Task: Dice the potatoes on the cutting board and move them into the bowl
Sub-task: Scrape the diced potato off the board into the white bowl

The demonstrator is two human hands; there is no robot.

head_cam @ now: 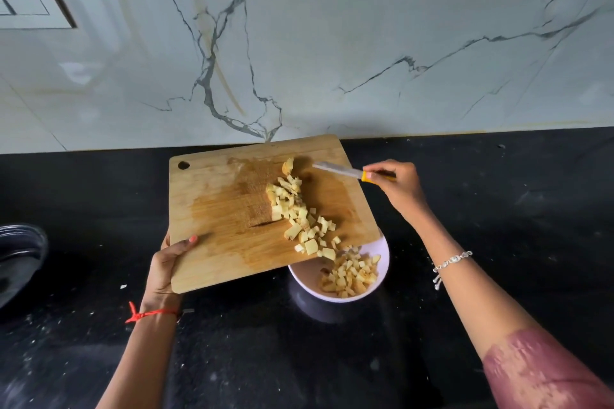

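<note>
My left hand grips the near left corner of the wooden cutting board, thumb on top, holding it tilted over the white bowl. Diced potato pieces lie in a trail down the board toward its low right edge. More potato pieces sit inside the bowl, partly under the board's edge. My right hand holds a knife by its yellow handle, the blade over the board's far right part, above the pieces. One larger potato chunk lies near the blade tip.
The black countertop carries the bowl and shows small white specks. A dark round vessel sits at the left edge. A white marble backsplash rises right behind the board.
</note>
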